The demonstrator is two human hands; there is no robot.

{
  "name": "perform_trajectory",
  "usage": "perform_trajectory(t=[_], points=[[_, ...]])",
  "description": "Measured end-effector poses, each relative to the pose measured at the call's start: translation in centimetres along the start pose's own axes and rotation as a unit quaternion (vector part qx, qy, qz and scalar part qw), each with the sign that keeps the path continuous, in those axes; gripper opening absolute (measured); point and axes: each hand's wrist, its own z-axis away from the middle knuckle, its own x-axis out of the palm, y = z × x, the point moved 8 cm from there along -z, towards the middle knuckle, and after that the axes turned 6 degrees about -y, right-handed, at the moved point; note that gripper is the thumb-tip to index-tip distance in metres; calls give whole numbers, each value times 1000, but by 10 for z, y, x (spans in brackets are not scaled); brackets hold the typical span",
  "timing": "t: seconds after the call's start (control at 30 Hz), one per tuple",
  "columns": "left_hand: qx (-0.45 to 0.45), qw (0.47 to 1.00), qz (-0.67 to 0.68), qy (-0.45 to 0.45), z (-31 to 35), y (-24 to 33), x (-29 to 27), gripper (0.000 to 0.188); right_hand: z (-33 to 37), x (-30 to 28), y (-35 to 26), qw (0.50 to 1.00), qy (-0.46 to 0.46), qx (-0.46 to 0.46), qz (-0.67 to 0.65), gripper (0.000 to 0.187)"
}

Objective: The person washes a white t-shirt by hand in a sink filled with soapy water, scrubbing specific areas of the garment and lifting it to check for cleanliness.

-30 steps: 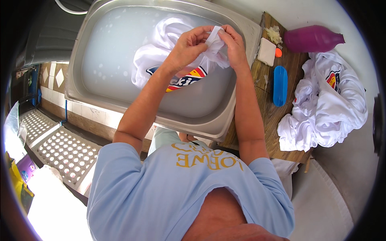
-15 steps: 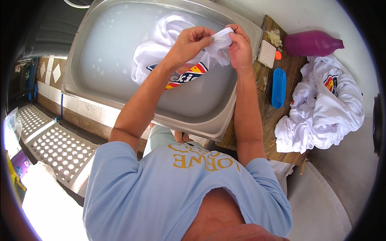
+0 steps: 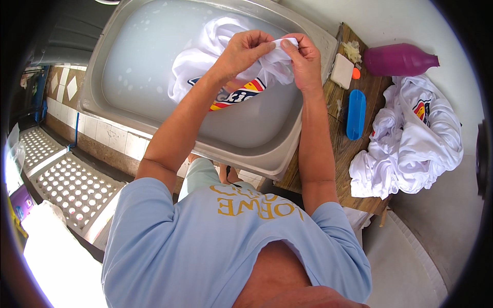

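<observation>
A white garment [image 3: 192, 69] with a red, yellow and dark blue print lies partly in cloudy water inside a metal basin [image 3: 205, 141]. A narrow folded edge of it is raised above the far right part of the basin. My left hand [image 3: 245, 51] pinches that edge between thumb and fingers. Close beside it, my right hand [image 3: 306, 59] grips the same edge with its thumb on top. Between the two hands a short stretch of cloth shows, and the rest hangs down towards the water. The lower part of the garment is hidden behind my left forearm.
Right of the basin, a wooden board [image 3: 336, 154] carries a blue oblong brush or holder [image 3: 356, 114], a pale soap bar [image 3: 341, 71] and an orange cap [image 3: 355, 73]. A purple bottle [image 3: 400, 59] and a bunched white garment [image 3: 411, 138] lie farther right. Perforated panels [image 3: 69, 185] are at left.
My right thumb has shifted inward onto the cloth edge, and the hands are a little closer together. The garment's body stays in the basin.
</observation>
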Motion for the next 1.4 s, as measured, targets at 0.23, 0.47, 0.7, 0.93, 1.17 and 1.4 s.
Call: perform_trajectory(t=[0.23,0.47,0.7,0.93,1.17,1.4], points=[[25,999,-31,7,-1,-2,-1,20,4,6,-11,995,17,-55,86,8],[15,993,-102,52,1,-9,0,14,6,7,-6,985,42,-57,158,7],[47,998,-22,37,-1,-7,1,14,9,5,-2,996,46,-10,70,6],[52,985,-157,57,2,-2,-1,16,9,5,-4,974,59,-61,209,5],[61,986,-148,51,1,-7,0,17,10,3,3,998,39,11,51,7],[-27,998,30,-47,0,-4,19,21,12,-17,0,998,63,5,-4,12]])
